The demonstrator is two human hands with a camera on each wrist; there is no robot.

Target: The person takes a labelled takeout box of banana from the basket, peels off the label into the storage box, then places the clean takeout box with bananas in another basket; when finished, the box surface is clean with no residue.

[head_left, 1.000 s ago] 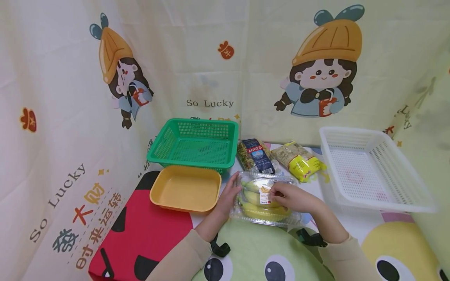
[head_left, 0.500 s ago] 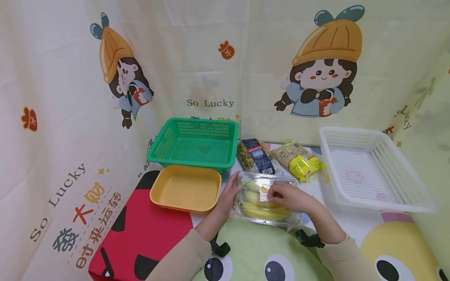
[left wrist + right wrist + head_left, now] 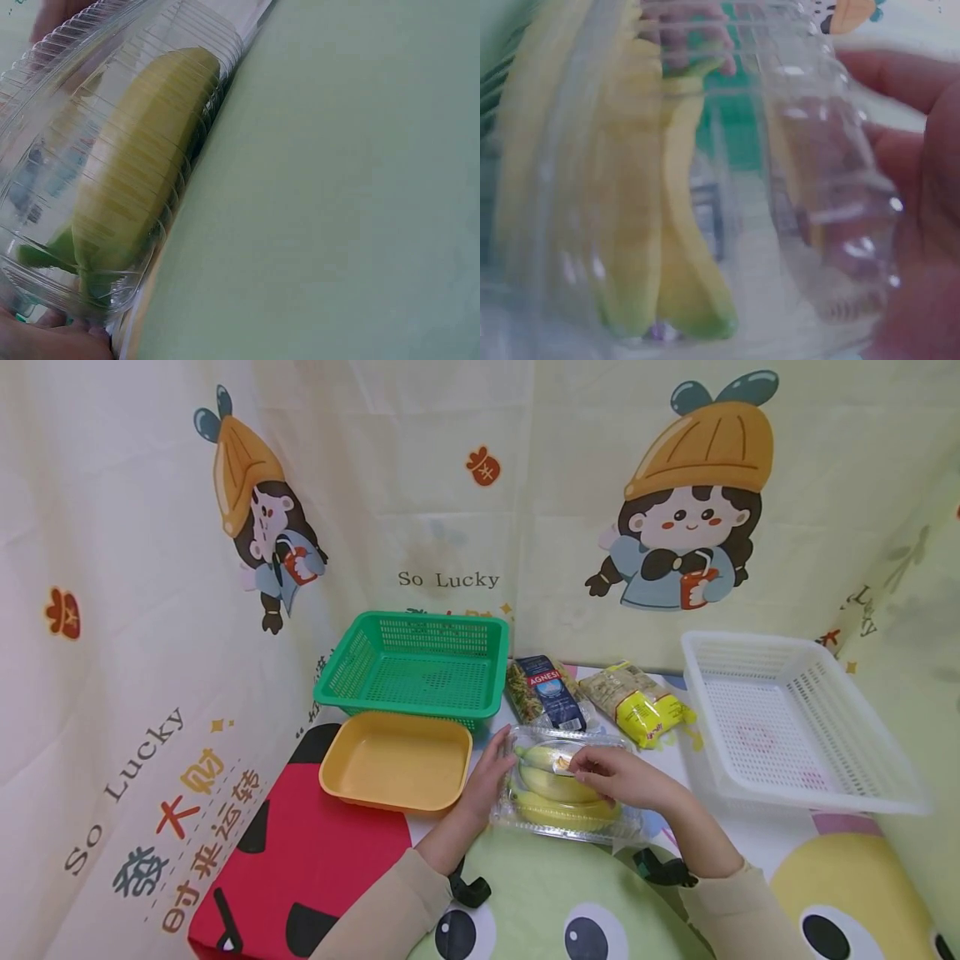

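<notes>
A clear plastic clamshell box (image 3: 558,835) with several yellow bananas (image 3: 558,785) inside lies in front of me in the head view. At its left end, my left hand (image 3: 487,781) holds the side, with fingertips also at the box's end in the left wrist view. Above the lid, my right hand (image 3: 618,777) has thumb and forefinger together at a label sticker (image 3: 562,763), pinching its edge. The sticker looks folded up, and part of it is behind the fingers. In the blurred right wrist view, the right-hand fingers (image 3: 900,82) show beyond the clear plastic.
Behind the box lie an Agnesi pasta bag (image 3: 551,693) and a yellow-and-clear food bag (image 3: 637,702). To the left stand a green basket (image 3: 408,702) and an orange tub (image 3: 393,802). A white basket (image 3: 817,797) stands at the right.
The label's white lower part, flat on the lid earlier, has lifted and curled upward with my right fingers, showing more banana. My left hand and the box have stayed in place.
</notes>
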